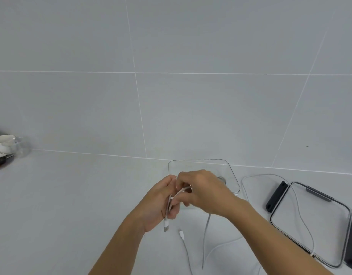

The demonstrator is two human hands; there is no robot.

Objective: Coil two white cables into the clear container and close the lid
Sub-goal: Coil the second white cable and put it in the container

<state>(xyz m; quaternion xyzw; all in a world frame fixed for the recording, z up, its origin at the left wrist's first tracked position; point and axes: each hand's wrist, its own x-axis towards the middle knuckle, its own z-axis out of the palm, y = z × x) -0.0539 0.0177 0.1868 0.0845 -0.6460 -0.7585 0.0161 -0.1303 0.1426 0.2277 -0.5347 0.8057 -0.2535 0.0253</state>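
Note:
My left hand grips a few loops of a white cable, its USB plug hanging below my fingers. My right hand pinches the same cable just above the loops, and the loose length trails down to the white surface. Both hands hover in front of the open clear container. A second white cable runs from beside the container across the lid, a clear panel with dark clips lying at the right. A small white connector lies near my left wrist.
At the far left edge stand a clear cup and some white dishes. A tiled white wall rises right behind the container.

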